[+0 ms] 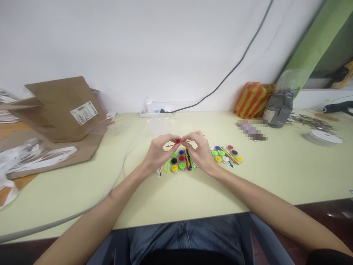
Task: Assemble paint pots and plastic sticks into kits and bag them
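We see both hands with fingertips pinched together at the small red piece (178, 141), which is held above the middle of the table (193, 198). The left hand (162, 150) and the right hand (200, 150) meet there, and a thin red arrow (171, 146) sticks out on the left; how its parts are joined we cannot tell.

What could go wrong, in our judgement, is mostly slipping. The grip is only by fingertips, so the piece may spring out and fall among the other parts below. If we press unevenly, the thin arrow might bend. Also, the wrists are close to the round pieces (174, 168) and the coloured arrows (189, 160), so a lowered hand could push them out of order.

The table is pale yellow-green. On the far left stands a cardboard box (63, 110), with white strips (55, 160) nearer to us, and a grey cable (116, 178) crosses the left side. Against the white wall (165, 48) lies a power strip (154, 114), from which a black cable (231, 70) climbs to the right. On the far right we find a striped bag (250, 99), a grey bag (278, 108) and a white spool (325, 137).
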Motion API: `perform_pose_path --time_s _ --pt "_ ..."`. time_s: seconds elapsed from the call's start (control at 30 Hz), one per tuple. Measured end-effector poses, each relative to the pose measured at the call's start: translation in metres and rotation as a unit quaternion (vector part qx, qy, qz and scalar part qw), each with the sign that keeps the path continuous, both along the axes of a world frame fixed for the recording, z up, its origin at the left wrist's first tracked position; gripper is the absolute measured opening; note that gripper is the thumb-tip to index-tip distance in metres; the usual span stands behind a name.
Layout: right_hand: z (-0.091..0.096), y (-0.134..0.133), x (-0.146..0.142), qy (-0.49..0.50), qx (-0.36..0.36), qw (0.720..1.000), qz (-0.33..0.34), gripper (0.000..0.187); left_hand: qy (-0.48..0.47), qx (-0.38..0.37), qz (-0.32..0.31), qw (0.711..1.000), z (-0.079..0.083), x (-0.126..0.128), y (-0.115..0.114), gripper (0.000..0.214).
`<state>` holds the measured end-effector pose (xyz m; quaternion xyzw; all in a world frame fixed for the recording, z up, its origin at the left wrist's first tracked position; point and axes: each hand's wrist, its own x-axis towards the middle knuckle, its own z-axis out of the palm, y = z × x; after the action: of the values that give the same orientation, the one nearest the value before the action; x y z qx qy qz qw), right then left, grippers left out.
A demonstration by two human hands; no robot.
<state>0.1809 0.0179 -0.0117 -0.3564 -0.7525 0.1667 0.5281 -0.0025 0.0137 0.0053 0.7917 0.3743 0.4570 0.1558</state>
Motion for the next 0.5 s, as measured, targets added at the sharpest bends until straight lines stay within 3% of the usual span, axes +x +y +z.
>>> perform_pose_path --time_s 0.3,0.5 --pt "0.001 0.004 0.003 -0.092 0.064 0.993 -0.029 0.013 -0.021 -0.007 -0.001 1.000 0.000 0.000 0.001 0.020" --pt "0.002 0.032 0.026 -0.139 0.089 0.982 -0.089 0.017 0.085 0.051 0.061 0.993 -0.011 -0.012 0.016 0.037"
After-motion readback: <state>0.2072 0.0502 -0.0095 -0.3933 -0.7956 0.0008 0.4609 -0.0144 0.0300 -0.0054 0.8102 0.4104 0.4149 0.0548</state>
